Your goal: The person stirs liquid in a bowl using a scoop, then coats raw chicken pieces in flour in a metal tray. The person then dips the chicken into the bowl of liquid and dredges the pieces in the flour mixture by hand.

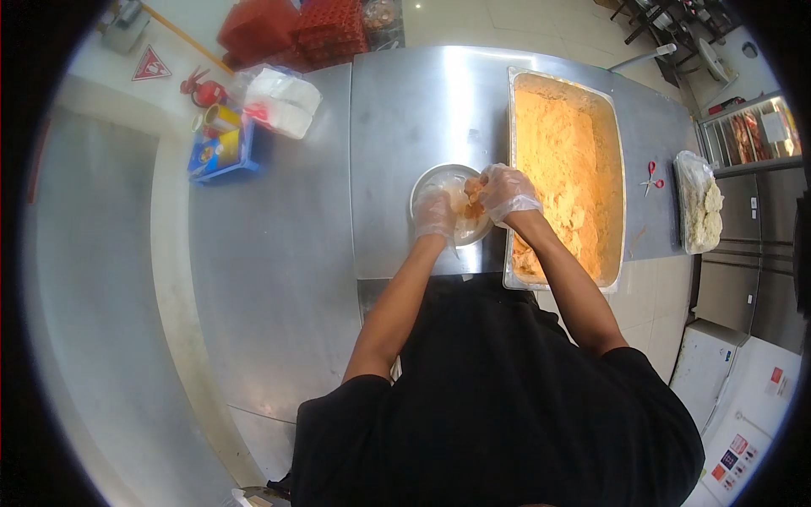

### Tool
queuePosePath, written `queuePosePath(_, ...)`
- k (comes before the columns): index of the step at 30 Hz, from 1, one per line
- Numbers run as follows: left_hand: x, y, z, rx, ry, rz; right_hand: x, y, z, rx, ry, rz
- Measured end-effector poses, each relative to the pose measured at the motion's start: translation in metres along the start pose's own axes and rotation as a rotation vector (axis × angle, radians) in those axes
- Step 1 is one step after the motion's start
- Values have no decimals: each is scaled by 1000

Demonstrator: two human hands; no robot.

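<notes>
It looks partway done: the right fingers (490, 175) pinch an orange lump (474, 191), I can't tell about the left fingers (434, 196), and mix (562, 160) fills the tray (622, 169).

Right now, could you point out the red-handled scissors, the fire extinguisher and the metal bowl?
Red-handled scissors (650, 182): head view, near the pivot between handles and blades.
Fire extinguisher (211, 95): head view, on its red body.
Metal bowl (415, 191): head view, on the left side of its rim.
</notes>
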State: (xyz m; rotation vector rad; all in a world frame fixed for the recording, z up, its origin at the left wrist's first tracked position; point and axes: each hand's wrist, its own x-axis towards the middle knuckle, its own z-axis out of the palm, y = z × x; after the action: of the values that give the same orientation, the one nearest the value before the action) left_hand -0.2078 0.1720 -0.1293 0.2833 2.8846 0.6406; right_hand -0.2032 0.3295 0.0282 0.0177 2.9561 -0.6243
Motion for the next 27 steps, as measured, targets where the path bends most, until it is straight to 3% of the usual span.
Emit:
queuePosePath(5, -2, 8, 9, -7, 17, 30, -2, -2, -2, -4, -28, 42)
queuePosePath(11, -8, 46, -49, -131, -232, -131, -5, -3, -4, -6, 16, 60)
queuePosePath(20, -12, 28, -50, -171, -121, -78, -2, 0, 3, 18, 14, 14)
queuePosePath(23, -8, 27, -69, -197, -167, -181, -2, -4, 0, 28, 20, 18)
queuePosePath(27, -17, 25, -94, -291, -17, -106, -5, -14, -12, 12, 55, 0)
